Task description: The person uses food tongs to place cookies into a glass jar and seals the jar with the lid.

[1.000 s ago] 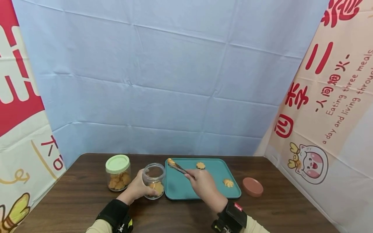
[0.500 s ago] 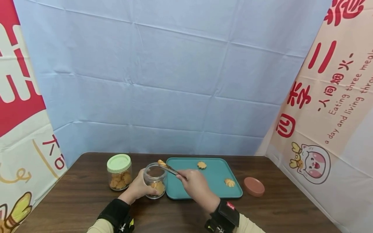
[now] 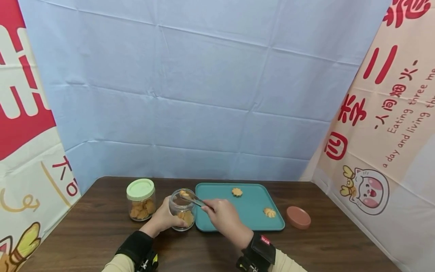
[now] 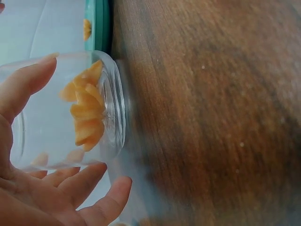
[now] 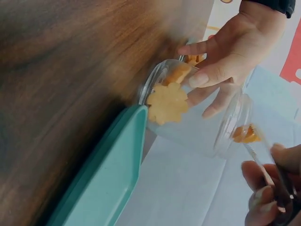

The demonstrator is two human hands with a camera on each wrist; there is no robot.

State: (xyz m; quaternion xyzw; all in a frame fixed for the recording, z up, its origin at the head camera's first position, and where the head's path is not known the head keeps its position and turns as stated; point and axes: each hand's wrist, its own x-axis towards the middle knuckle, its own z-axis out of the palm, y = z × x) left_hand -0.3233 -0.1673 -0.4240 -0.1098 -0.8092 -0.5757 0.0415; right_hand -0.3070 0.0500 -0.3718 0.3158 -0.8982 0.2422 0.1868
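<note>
My left hand (image 3: 166, 218) grips an uncapped clear jar (image 3: 181, 211) around its side, thumb on one face and fingers on the other. Several flower-shaped cookies lie at the jar's bottom, as the left wrist view shows with the orange cookies (image 4: 88, 106). My right hand (image 3: 222, 215) pinches metal tongs (image 3: 197, 200). Between the tong tips a cookie (image 5: 246, 133) is held at the jar's mouth. To the right of the jar lies a teal tray (image 3: 224, 223) with two cookies on it, one near the back edge and another cookie (image 3: 270, 212) at the right.
A jar with a green lid (image 3: 141, 189), filled with cookies, stands left of my left hand. A round pinkish-red lid (image 3: 298, 217) lies right of the tray. Cloth sheets hang behind and beside the brown wooden table (image 3: 102, 226).
My right hand has moved left, carrying the tongs and cookie from over the tray's left edge to the jar's mouth. The left hand keeps its grip on the jar.
</note>
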